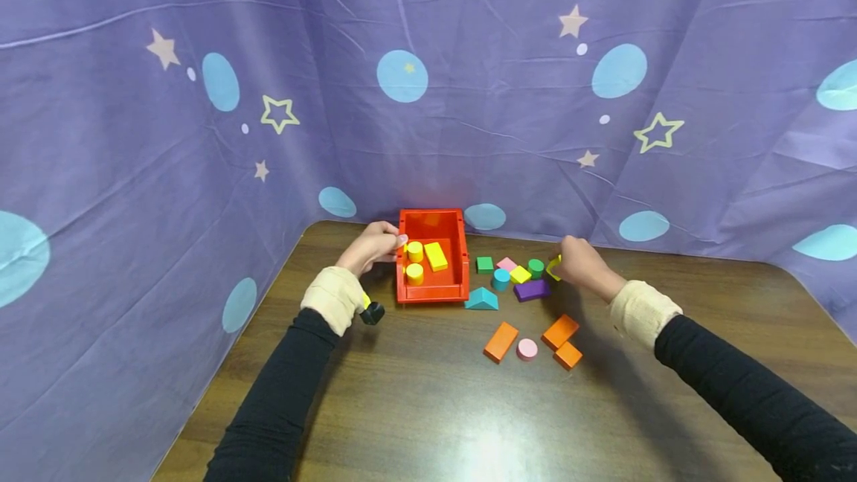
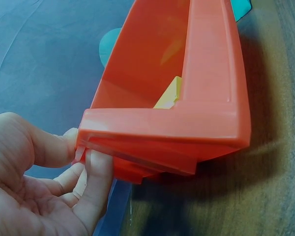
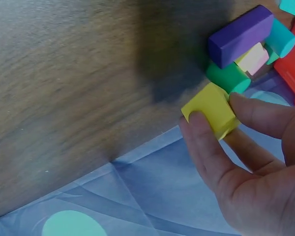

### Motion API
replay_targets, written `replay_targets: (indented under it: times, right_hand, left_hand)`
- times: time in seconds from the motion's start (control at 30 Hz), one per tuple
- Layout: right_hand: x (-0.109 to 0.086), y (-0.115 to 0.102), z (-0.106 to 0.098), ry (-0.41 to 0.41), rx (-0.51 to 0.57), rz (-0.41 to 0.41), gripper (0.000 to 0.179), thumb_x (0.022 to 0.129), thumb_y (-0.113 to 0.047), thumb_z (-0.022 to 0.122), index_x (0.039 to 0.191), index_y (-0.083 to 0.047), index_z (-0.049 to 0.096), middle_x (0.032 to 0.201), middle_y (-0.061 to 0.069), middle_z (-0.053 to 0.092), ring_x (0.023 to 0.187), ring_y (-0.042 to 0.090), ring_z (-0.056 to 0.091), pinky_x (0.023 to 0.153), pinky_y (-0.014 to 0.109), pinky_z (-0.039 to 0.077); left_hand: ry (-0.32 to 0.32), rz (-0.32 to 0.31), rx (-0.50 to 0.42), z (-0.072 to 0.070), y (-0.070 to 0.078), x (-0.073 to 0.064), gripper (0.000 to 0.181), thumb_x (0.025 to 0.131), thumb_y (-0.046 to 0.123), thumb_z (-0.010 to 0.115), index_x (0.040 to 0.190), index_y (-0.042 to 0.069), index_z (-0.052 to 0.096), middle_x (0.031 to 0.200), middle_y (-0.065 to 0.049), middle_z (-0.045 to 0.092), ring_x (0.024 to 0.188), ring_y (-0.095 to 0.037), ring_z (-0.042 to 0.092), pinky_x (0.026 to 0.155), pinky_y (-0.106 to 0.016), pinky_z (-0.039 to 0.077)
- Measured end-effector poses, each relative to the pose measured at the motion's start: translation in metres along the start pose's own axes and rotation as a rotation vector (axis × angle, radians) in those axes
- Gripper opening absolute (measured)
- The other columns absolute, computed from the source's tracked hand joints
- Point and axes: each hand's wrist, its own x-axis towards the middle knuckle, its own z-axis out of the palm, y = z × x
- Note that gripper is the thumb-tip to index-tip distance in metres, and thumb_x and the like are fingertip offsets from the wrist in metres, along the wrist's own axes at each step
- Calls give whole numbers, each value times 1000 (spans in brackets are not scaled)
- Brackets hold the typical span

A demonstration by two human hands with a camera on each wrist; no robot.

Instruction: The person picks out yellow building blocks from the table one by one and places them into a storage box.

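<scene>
My left hand (image 1: 375,245) pinches the left rim of a red plastic bin (image 1: 457,293), thumb above and fingers below in the left wrist view. Inside the bin lie yellow cylinders (image 1: 415,274) and a yellow rectangular block (image 1: 436,256). To the right, my right hand (image 3: 255,162) holds a yellow block (image 3: 211,109) between thumb and fingers. Close by in the right wrist view are a green cylinder (image 3: 228,77) and a purple block (image 3: 241,37). The far side of the held block is hidden.
Between bin and right hand sit a green block (image 1: 485,265), a blue cylinder (image 1: 501,280), a teal triangle (image 1: 483,300) and small pink and yellow blocks. Nearer are orange blocks (image 1: 501,342) and a pink disc (image 1: 527,349). A purple curtain (image 1: 482,140) hangs behind the wooden table (image 1: 388,407).
</scene>
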Motion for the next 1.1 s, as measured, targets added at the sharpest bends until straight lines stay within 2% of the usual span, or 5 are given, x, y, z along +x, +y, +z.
replay_targets:
  times: [0.17, 0.4, 0.77, 0.9, 1.1]
  right_hand:
    - [2, -5, -4, 42, 22, 9, 29, 76, 1, 69, 102, 11, 73, 93, 24, 73, 73, 31, 61, 70, 49, 56]
    - [7, -19, -12, 60, 81, 29, 26, 84, 1, 70, 107, 12, 73, 101, 27, 72, 80, 32, 63, 75, 46, 57]
    - [17, -49, -20, 109, 134, -3, 24, 86, -2, 73, 108, 7, 74, 101, 24, 73, 83, 33, 66, 76, 46, 58]
    - [19, -61, -20, 102, 176, -5, 24, 88, -3, 74, 110, 6, 74, 104, 24, 73, 83, 30, 66, 74, 41, 59]
    - [23, -78, -23, 109, 233, -4, 24, 89, -4, 75, 112, 3, 75, 107, 22, 73, 72, 22, 59, 65, 31, 52]
  left_hand:
    - [2, 2, 4, 0, 1, -1, 25, 102, 7, 59, 122, -6, 50, 93, -5, 51, 75, -10, 53, 62, -17, 55]
    - [6, 6, 12, 0, 0, 0, 27, 101, 7, 59, 122, -6, 50, 92, -5, 51, 74, -10, 53, 61, -17, 55]
    - [-12, 10, 21, 0, -1, 2, 23, 102, 7, 57, 120, -6, 50, 93, -6, 52, 76, -10, 55, 65, -18, 57]
    - [-21, 16, 14, -1, -1, 2, 20, 102, 7, 57, 116, -5, 51, 92, -5, 52, 77, -11, 55, 66, -19, 57]
    - [-14, -2, 24, -2, -1, 2, 24, 102, 9, 58, 120, -6, 51, 97, -7, 52, 81, -13, 56, 68, -19, 57]
